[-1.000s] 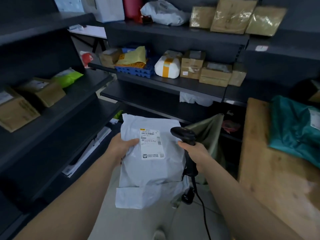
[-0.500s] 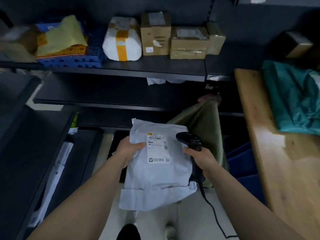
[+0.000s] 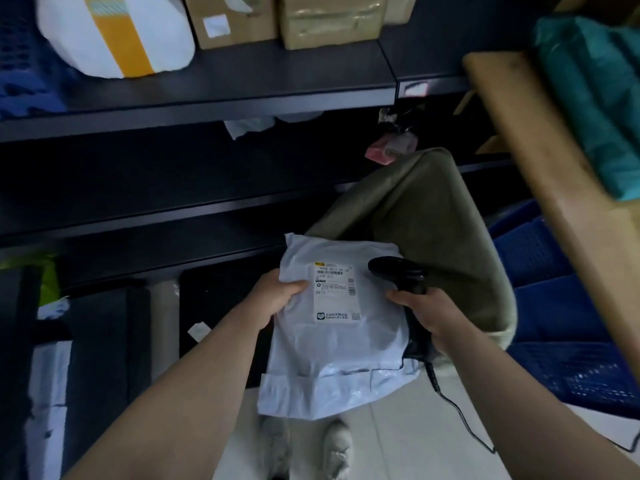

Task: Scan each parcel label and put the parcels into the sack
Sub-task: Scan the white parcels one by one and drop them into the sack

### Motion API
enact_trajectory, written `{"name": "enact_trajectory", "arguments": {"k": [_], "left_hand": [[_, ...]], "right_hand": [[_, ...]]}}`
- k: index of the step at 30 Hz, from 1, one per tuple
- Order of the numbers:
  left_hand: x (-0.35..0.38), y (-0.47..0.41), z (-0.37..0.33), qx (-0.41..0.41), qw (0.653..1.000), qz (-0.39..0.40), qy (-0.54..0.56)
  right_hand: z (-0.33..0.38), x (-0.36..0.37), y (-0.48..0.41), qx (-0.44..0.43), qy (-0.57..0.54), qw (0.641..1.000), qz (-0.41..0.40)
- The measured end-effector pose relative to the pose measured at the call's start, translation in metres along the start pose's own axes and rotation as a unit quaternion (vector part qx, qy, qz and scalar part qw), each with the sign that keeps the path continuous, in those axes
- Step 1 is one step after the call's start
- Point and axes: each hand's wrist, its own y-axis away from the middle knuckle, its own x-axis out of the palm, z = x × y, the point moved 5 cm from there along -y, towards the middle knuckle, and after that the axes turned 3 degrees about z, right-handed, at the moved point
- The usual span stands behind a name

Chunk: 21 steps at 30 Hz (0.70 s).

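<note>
Fingers (image 3: 294, 287) pinch parcel (image 3: 336, 355) edge beside sack (image 3: 433, 216).

I stood in a parcel depot's storeroom: dark metal shelves (image 3: 221, 98) carried taped cardboard boxes (image 3: 329, 22) and a wrapped white bundle (image 3: 114, 32), with blue plastic crates (image 3: 568, 341) beside me.
</note>
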Motion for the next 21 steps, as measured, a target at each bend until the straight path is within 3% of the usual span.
{"name": "enact_trajectory", "arguments": {"k": [8, 13, 17, 21], "left_hand": [[0.004, -0.080, 0.036, 0.000, 1.000, 0.012, -0.009], [0.010, -0.128, 0.055, -0.040, 0.998, 0.045, 0.009], [0.018, -0.149, 0.062, -0.070, 0.997, 0.018, 0.014], [0.018, -0.160, 0.067, -0.051, 0.999, 0.003, 0.013]], "right_hand": [[-0.012, 0.003, -0.045, -0.013, -0.012, 0.999, -0.038], [-0.028, -0.002, -0.064, -0.035, 0.005, 0.997, -0.074], [-0.038, -0.006, -0.078, -0.056, -0.001, 0.995, -0.084], [-0.039, -0.007, -0.083, -0.073, -0.010, 0.994, -0.085]]}}
